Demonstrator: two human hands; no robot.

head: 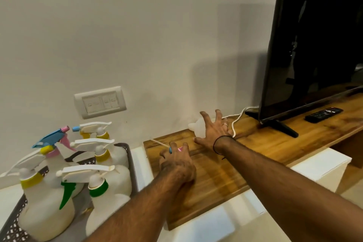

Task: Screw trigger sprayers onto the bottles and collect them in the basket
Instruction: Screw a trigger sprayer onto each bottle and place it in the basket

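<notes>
A dark perforated basket (132,160) at the lower left holds several white bottles (110,211) with trigger sprayers screwed on, collars yellow, green or pink. On the wooden shelf (220,180) my left hand (176,165) grips a trigger sprayer (172,149) with blue and pink parts; its white tube trails left. My right hand (213,129) is spread with straight fingers over a white bottle (196,126) lying by the wall, mostly hidden behind the palm. Whether it touches the bottle I cannot tell.
A black TV (314,41) on a stand fills the right, with a remote (324,114) in front of it. A white cable (238,118) runs along the wall behind my right hand. A switch plate (100,102) sits on the wall above the basket.
</notes>
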